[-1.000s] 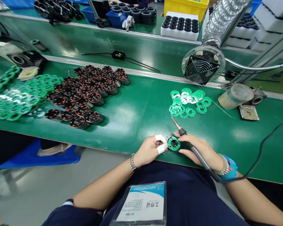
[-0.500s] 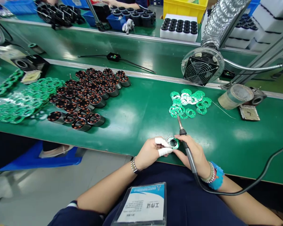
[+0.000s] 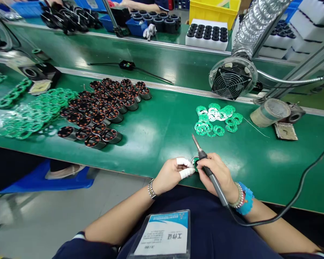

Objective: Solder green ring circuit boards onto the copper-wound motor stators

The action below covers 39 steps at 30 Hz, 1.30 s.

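My left hand (image 3: 174,173), with white tape on its thumb and forefinger, is closed on the left edge of a motor stator with a green ring board (image 3: 195,163) on top. My right hand (image 3: 220,173) grips a soldering iron (image 3: 213,180), its tip pointing up and to the left, away from the stator. The right fingertips are at the stator's right side and cover part of it. Several loose green ring boards (image 3: 218,130) lie in a pile beyond my hands.
Stators with copper windings (image 3: 110,136) stand in rows to the left, beside green board panels (image 3: 35,115). A fan on a foil duct (image 3: 229,82) hangs over the bench. At right are a cloudy round container (image 3: 270,112) and a sponge tray (image 3: 285,131). The iron's cable (image 3: 294,196) loops right.
The soldering iron has tilted further left and its tip has moved away from the loose boards. My right fingers have moved left over the stator, covering more of it.
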### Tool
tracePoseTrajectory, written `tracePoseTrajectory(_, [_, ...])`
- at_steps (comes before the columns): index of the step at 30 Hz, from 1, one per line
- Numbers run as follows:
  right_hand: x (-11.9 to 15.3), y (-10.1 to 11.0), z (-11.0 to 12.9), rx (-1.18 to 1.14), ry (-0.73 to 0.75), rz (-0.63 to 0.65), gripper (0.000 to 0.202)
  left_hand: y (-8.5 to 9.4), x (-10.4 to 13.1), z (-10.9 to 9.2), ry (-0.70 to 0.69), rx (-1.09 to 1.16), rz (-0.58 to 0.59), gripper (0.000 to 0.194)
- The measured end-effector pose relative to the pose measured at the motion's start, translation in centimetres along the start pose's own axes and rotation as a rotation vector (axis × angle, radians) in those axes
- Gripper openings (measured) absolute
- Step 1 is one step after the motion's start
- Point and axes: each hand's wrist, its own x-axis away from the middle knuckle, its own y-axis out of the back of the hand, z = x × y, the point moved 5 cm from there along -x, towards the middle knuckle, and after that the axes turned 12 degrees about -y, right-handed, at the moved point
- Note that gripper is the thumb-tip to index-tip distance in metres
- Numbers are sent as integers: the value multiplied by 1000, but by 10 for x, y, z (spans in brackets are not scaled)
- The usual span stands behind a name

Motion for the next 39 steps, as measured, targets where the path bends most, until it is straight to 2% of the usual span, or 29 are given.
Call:
tracePoseTrajectory(4, [1,3,3,-20,-5,7,23,1,4,4,58,30,-13,16])
tracePoseTrajectory(8, [3,25,5,-78,-22,-35,22,3,4,9,89,33,-33,16])
tracePoseTrajectory(12, [9,46,8,-159,-2,16,29,4,3,9,85,21,-25,14])
tracePoseTrajectory(15, [14,55,8,-202,-30,36,27,4,3,7,87,1,-24,13])
tracePoseTrajectory(21, [18,52,5,-198,-80,100,23,3,3,7,92,-20,-17,11])
tracePoseTrajectory(39, [15,52,9,-191,-3,152,26,4,3,10,88,-35,-9,10])
